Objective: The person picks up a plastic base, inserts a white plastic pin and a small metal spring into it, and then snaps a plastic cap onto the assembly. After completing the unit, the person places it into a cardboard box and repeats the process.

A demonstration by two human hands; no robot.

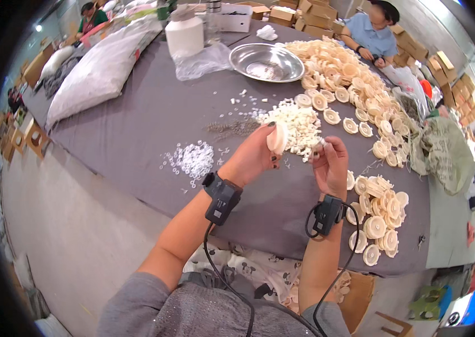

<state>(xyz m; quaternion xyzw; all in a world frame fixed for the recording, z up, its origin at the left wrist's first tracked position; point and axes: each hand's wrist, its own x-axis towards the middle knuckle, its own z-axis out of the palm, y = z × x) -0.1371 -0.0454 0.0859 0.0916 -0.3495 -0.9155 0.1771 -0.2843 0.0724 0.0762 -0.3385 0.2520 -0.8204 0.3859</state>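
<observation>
Above the worktop [153, 163], the left hand [251, 154] grips the tilted cream round part [277, 139], its visible long axis near-vertical in view, while the right hand [330, 165], apart and to its right, pinches a small pale piece [323, 142] not clearly identifiable.

- Grey short-sleeved top [192, 308], its front speckled with small shiny dots
- Left hand [252, 154] bare; a boxy black left wrist device [224, 203] with a pale label
- Right hand [332, 165] bare; a similar black right wrist device [326, 217]
- Thin black cables [206, 247] from both devices
</observation>
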